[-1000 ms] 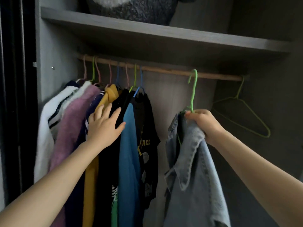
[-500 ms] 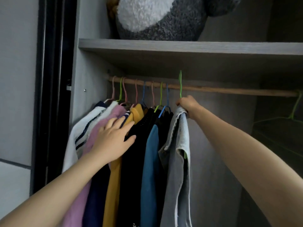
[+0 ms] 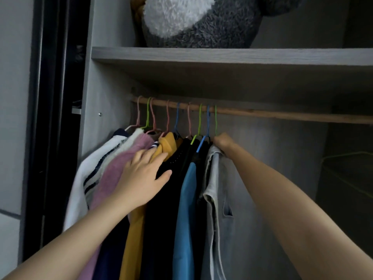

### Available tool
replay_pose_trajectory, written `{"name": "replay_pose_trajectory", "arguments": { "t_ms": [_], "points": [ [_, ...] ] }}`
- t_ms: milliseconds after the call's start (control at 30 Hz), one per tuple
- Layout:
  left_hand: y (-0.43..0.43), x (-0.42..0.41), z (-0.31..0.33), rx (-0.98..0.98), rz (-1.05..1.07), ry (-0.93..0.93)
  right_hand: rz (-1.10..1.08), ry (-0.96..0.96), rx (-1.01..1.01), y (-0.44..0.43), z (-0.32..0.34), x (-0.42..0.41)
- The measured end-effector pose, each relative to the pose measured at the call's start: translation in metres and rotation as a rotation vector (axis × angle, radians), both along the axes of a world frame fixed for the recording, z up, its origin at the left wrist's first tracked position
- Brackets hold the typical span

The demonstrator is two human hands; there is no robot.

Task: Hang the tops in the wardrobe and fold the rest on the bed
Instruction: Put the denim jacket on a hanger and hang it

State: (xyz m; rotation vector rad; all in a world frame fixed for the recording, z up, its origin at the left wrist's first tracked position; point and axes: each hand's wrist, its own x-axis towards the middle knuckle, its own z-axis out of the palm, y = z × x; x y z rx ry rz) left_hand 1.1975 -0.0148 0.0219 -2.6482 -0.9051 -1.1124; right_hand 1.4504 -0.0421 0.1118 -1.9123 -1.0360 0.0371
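Two hands engaged. Your left hand lies flat, fingers spread, on the row of hung tops, apparently holding them aside. Your right hand clamps the pale grey denim top at its collar, under the green wire hanger hooked on the wooden rail.

We see a pale denim jacket hanging limp on a green hanger, hooked over the wooden rail, at the right end of a packed row of tops: white striped, pink, navy, mustard, black, blue.
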Motion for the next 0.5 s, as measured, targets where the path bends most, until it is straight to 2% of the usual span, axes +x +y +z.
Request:
{"name": "replay_pose_trajectory", "arguments": {
  "t_ms": [100, 167, 267, 367, 500],
  "points": [
    [-0.01, 0.011, 0.001, 0.053, -0.104, -0.119, -0.051, -0.141, -0.046, -0.006, -0.002, -0.001],
    [-0.021, 0.023, 0.003, 0.123, -0.18, -0.185, -0.143, -0.246, -0.007, -0.022, -0.002, 0.004],
    [-0.043, 0.046, 0.008, 0.238, -0.268, -0.194, -0.28, -0.416, -0.03, -0.071, -0.003, 0.014],
    [-0.069, 0.075, 0.009, 0.352, -0.341, -0.171, -0.536, -0.53, -0.194, -0.142, -0.006, 0.032],
    [-0.103, 0.104, 0.0, 0.407, -0.345, -0.073, -0.908, -0.717, -0.342, -0.244, -0.017, 0.05]
  ]
}}
